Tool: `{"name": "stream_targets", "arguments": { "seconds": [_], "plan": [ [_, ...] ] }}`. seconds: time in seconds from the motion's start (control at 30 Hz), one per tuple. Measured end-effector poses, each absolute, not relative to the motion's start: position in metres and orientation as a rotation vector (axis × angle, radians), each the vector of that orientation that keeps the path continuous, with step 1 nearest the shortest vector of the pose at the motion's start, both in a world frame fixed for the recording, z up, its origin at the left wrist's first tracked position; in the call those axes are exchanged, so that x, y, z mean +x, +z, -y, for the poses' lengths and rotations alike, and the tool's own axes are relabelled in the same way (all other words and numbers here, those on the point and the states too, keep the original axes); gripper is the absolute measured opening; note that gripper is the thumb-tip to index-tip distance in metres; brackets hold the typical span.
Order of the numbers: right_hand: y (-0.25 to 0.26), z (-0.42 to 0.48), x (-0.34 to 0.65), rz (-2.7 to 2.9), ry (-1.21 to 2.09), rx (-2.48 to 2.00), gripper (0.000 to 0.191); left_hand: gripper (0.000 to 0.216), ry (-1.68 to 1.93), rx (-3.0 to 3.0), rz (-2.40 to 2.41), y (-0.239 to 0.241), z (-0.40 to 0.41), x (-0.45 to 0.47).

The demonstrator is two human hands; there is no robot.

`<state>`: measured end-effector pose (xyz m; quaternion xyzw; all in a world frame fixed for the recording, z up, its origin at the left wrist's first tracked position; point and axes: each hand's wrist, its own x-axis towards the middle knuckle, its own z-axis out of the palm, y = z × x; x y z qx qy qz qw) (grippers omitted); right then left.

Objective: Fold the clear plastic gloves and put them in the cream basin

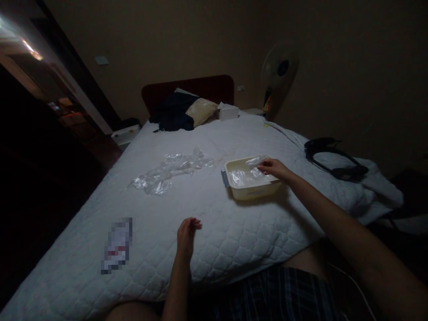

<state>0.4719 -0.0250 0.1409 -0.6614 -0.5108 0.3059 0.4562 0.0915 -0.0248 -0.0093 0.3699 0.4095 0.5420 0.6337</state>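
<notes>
My right hand (274,168) reaches over the far right edge of a shallow cream tray (250,191) on the bed, its fingers pinched on a piece of clear plastic (257,160). More crumpled clear plastic (245,176) lies inside the tray. My left hand (187,234) hovers near the bed's front edge with its fingers loosely curled and nothing in it. A spread of clear plastic bags (170,171) lies on the quilt left of the tray.
The white quilted bed (207,227) fills the view. A dark garment (172,113), a pillow (200,111) and a white box (229,111) sit by the headboard. A standing fan (279,73) is at the back right, a black strap (334,162) on the right, a blurred packet (117,245) front left.
</notes>
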Motion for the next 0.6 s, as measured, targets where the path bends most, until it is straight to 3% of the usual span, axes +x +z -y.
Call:
{"name": "stream_targets", "arguments": {
  "seconds": [0.33,0.6],
  "plan": [
    [0.112,-0.015,0.51,1.299,0.64,-2.162,0.012,0.031,1.268,0.816,-0.94,-0.009,0.025,0.093],
    [0.098,-0.022,0.503,1.445,0.317,-2.517,0.033,0.031,1.275,0.798,-0.944,-0.004,0.027,0.094]
  ]
}}
